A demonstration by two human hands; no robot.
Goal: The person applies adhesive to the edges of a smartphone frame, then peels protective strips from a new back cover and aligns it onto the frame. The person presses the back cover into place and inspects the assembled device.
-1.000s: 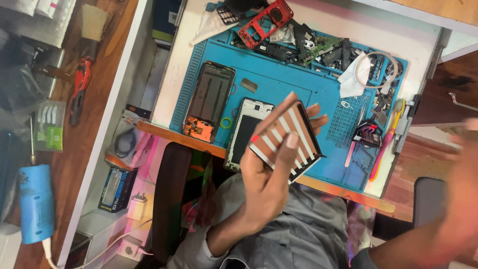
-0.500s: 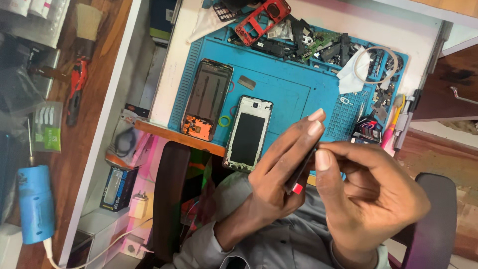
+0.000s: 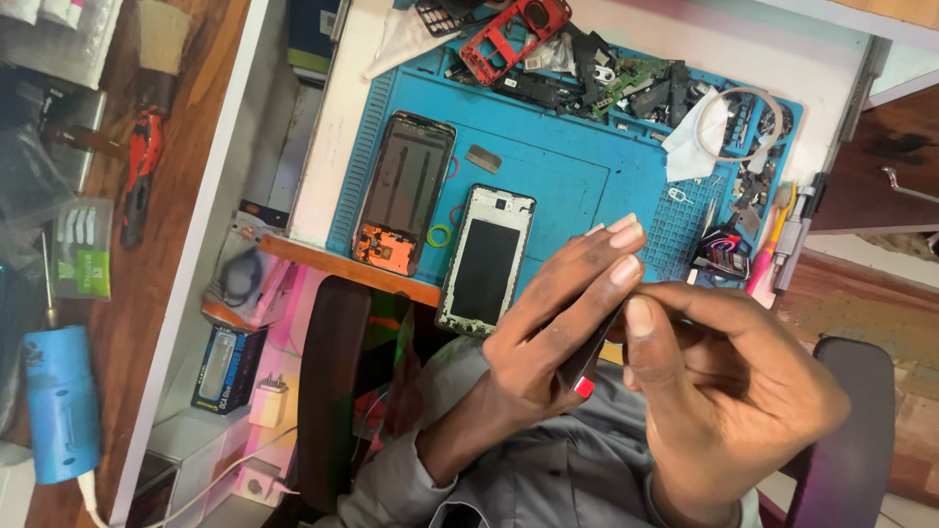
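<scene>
Edge-on, the thin dark card (image 3: 590,354) runs diagonally, pinched by both hands' fingers (image 3: 626,269).

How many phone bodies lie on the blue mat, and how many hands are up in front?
Phone bodies on the mat: 2, a dark one and a white one
Hands: 2, left and right, both on a thin dark piece
Total: 4

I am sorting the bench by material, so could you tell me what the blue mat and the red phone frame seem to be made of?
The blue mat looks like matte silicone or rubber: a dull surface with moulded ridges and small compartments. The red phone frame looks like glossy moulded plastic, thin with cut-out openings, though painted metal cannot be ruled out.
</scene>
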